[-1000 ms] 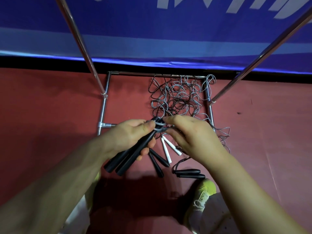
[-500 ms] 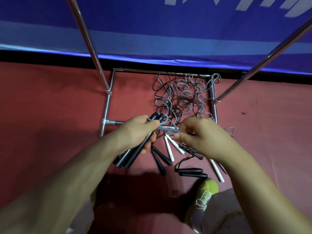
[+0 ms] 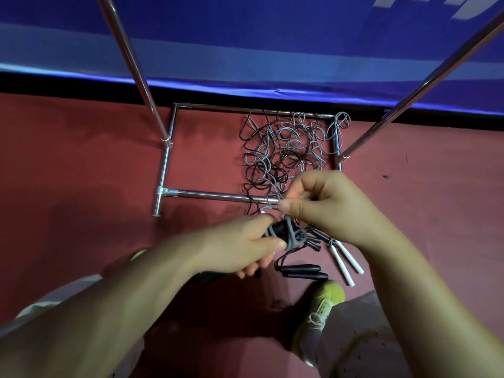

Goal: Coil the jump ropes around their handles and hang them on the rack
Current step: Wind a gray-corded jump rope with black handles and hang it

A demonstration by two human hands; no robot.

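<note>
My left hand (image 3: pixel 240 245) grips a pair of black jump rope handles (image 3: pixel 281 230) with grey rope wound round their top. Just above them my right hand (image 3: pixel 324 205) pinches the grey rope (image 3: pixel 272 208) between thumb and fingers. A tangle of grey and black ropes (image 3: pixel 283 151) lies on the red floor inside the rack's base frame (image 3: pixel 207 196). The chrome rack uprights (image 3: pixel 131 66) rise at left and right.
On the floor under my hands lie a pair of black handles (image 3: pixel 302 271) and two white handles (image 3: pixel 346 261). My yellow-green shoe (image 3: pixel 324 301) stands just below them. A blue banner (image 3: pixel 272 45) backs the rack.
My left hand has dropped lower and turned the black handles. My right hand has risen above them, carrying the grey rope over their top. The view has shifted down a little.
</note>
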